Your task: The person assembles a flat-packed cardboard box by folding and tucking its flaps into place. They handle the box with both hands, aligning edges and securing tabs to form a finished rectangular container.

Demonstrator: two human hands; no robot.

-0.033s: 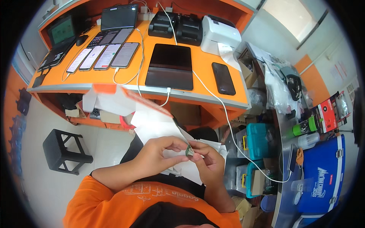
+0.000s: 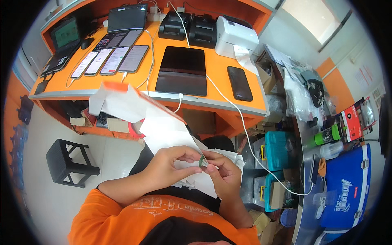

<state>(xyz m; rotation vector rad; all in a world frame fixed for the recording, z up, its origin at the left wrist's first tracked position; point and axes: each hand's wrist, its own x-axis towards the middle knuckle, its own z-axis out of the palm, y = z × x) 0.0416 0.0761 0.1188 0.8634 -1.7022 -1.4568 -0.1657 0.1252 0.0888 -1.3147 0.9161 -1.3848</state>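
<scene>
A large folded sheet of white card with orange patches (image 2: 163, 132), like an opened-out carton, stretches from my fingers toward the desk. My left hand (image 2: 169, 165) is closed in a pinch at its near edge. From the other side my right hand (image 2: 224, 173) pinches the same edge, thumb and forefinger close to the left fingertips. Between the two hands shows a small green and white corner (image 2: 203, 162); whether it belongs to the card or is a separate piece, I cannot tell. More white card (image 2: 209, 185) lies beneath my hands, partly covered by them.
The orange desk (image 2: 222, 96) ahead carries a black tablet (image 2: 181, 71), a dark phone (image 2: 239, 83), several lit phones, laptops and a white label printer (image 2: 236, 36). A white cable (image 2: 245, 126) hangs down on the right. Left stands a black stool (image 2: 67, 161); right, teal toolboxes (image 2: 279, 151) and a blue cooler (image 2: 347, 188).
The far, orange-patched end of the card has risen slightly toward the desk. Both hands keep their pinch in nearly the same place.
</scene>
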